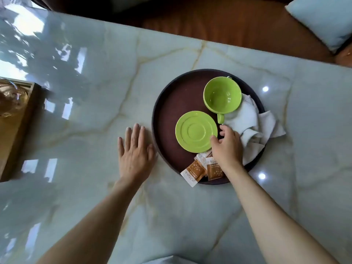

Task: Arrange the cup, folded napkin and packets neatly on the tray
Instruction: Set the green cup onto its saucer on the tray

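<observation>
My right hand (227, 147) has its thumb and fingers curled over the near-right rim of the saucer (196, 131), a glossy green disc with raised rings, lying flat on the tray (167, 103); I cannot tell whether it truly pinches the rim or only touches it. Just beyond my fingertips stands the one cup (222, 94), the same shiny green, round, empty and upright, its small handle pointing back toward my hand; its right side sits on the napkin (255, 126). That napkin is one soft white cloth, rumpled rather than flat, touching the right of my hand and spilling over the tray's right rim onto the table (95, 73). Under my wrist lie the packets (202, 168), flat brown-and-white sachets; I count at least three, overlapping, the nearest one poking past the tray's near rim. The tray is round, dark brown with a matte floor and a low raised rim, and its far-left part lies bare beyond the saucer. My left hand (134, 151) lies flat on the table with fingers straight and spread, holding nothing, its thumb close to the tray's left rim. The table is polished pale green marble with tan veins, with wide glossy room to the left and near side.
</observation>
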